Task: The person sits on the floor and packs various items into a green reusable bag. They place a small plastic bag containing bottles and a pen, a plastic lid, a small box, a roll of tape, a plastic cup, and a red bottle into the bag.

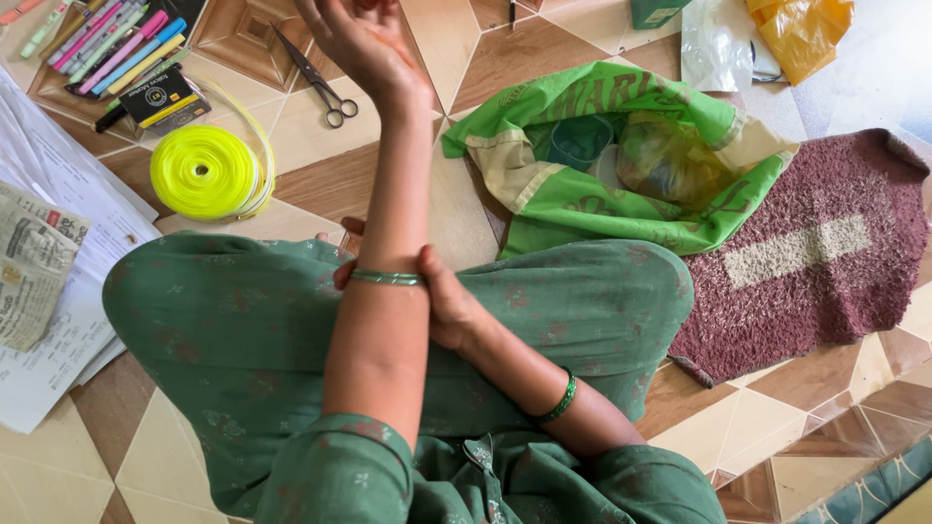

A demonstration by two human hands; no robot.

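Observation:
My left forearm stands upright in the middle of the view. My left hand (pixel 361 41) is at the top edge, limp and holding nothing, with its fingertips cut off by the frame. A thin green bangle (pixel 386 278) sits low on that forearm. My right hand (pixel 442 303) wraps around the forearm at the bangle, thumb in front and fingers behind. Another green bangle (pixel 560 400) is on my right wrist. Both arms are over my lap in green patterned cloth (pixel 223 330).
On the tiled floor lie a roll of neon yellow tape (pixel 202 171), scissors (pixel 316 80), several coloured pens (pixel 107 44), and papers with a newspaper (pixel 39 262) at left. A green bag (pixel 621 199), a maroon mat (pixel 825 252) and plastic bags (pixel 767 34) are at right.

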